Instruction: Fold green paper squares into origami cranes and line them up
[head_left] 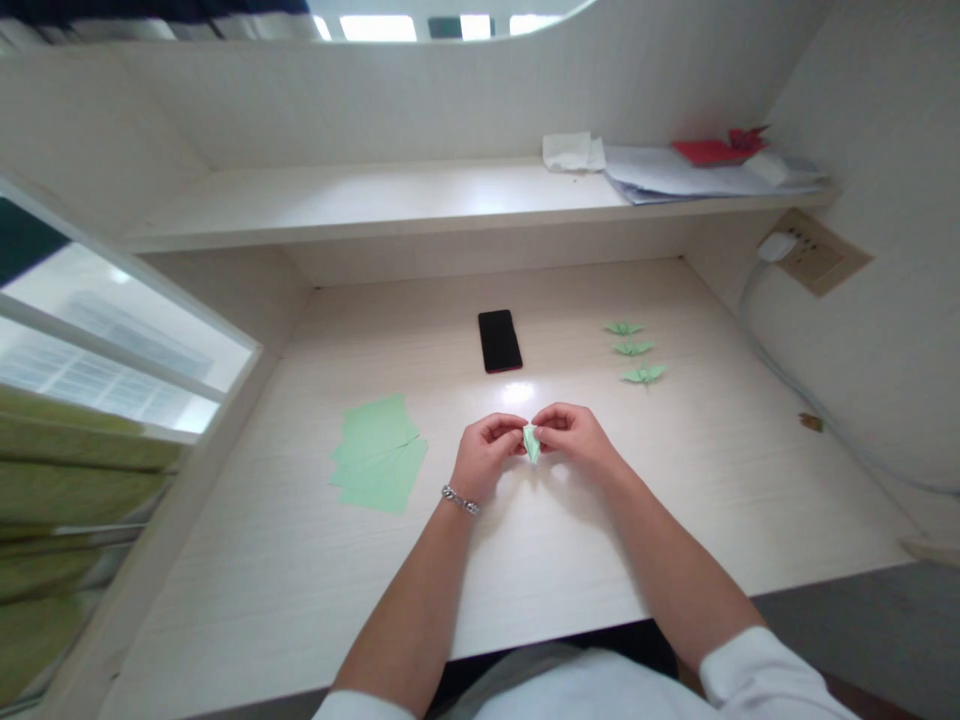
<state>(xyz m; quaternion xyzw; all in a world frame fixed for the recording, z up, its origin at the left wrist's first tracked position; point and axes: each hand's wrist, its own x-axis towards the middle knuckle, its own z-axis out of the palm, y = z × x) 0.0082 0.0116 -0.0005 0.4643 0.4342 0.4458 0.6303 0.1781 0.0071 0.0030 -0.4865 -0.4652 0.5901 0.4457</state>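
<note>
A small folded piece of light green paper is held between both hands above the desk, its narrow point facing down toward me. My left hand, with a chain bracelet at the wrist, pinches the paper's left side. On the right side, the thumb and fingers of my right hand grip it. Left of my hands lie several overlapping green paper sheets. Three small folded green paper cranes stand in a column at the right.
A black phone lies on the desk beyond my hands. The shelf above bears papers and a red folded paper. A plugged-in cable runs down the right wall.
</note>
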